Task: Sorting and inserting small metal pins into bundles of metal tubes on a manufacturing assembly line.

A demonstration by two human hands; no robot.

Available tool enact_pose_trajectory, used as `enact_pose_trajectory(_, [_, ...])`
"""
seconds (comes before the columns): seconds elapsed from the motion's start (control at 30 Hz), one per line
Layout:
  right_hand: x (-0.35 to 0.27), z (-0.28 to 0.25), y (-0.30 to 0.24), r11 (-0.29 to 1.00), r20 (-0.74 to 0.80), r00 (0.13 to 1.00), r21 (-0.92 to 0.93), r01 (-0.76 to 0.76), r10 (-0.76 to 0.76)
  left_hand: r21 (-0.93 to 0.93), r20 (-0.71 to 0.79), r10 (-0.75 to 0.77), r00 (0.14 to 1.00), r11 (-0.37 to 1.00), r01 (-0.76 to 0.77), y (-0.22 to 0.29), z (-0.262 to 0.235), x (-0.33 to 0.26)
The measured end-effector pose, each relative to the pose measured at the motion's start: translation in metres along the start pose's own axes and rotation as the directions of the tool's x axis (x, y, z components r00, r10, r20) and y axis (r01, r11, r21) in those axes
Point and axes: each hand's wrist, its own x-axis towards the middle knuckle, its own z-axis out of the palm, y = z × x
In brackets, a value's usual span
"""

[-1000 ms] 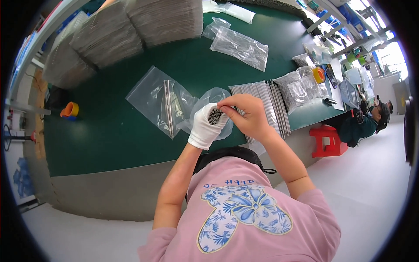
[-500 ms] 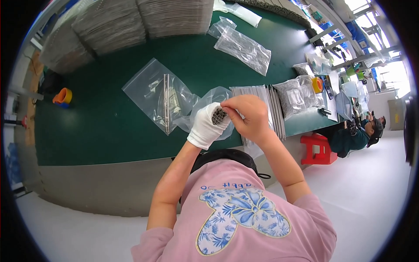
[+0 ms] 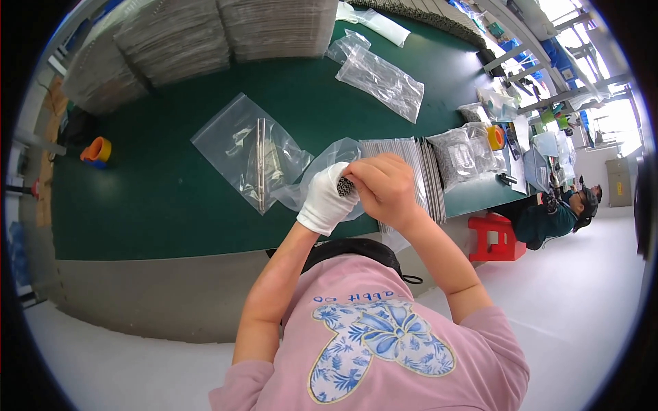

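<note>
My left hand (image 3: pixel 322 202), in a white glove, is wrapped round a bundle of thin metal tubes (image 3: pixel 345 186), whose open ends face up toward me. My bare right hand (image 3: pixel 385 188) is closed in a pinch against the edge of those ends; what sits between its fingertips is hidden. Behind both hands a crumpled clear bag (image 3: pixel 340 148) lies on the green table (image 3: pixel 157 205). To the left is a flat clear bag (image 3: pixel 223 137) with a few long thin metal rods (image 3: pixel 261 168) on it. Beside my right hand lies a row of long grey tubes (image 3: pixel 433 178).
Wrapped grey stacks (image 3: pixel 274 31) stand at the back left. A clear plastic bag (image 3: pixel 384 82) lies at the far middle. Filled bags of small grey parts (image 3: pixel 456 157) and a tape roll (image 3: pixel 495 137) are on the right. A person (image 3: pixel 558 222) sits beyond a red stool (image 3: pixel 495 238).
My right hand has shifted slightly left, and its fingers now cover more of the bundle's ends. The left hand keeps its hold, turned a little.
</note>
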Motion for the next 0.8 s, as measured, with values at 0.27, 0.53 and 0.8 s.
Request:
enact_pose_trajectory(0.27, [0.012, -0.013, -0.009, 0.999, -0.009, 0.999, 0.023, -0.037, 0.037, 0.042, 0.029, 0.023, 0.999, 0.999, -0.024, 0.0, -0.002, 0.003])
enact_pose_trajectory(0.53, [-0.005, -0.008, 0.008, 0.976, 0.041, 0.978, 0.065, -0.206, 0.203, 0.104, 0.017, -0.004, 1.0, 0.995, 0.002, 0.005, 0.0, 0.005])
enact_pose_trajectory(0.8, [-0.006, -0.009, 0.012, 0.982, 0.035, 0.984, 0.071, -0.176, 0.174, 0.106, 0.022, -0.007, 1.0, 0.994, 0.005, 0.006, 0.003, 0.007])
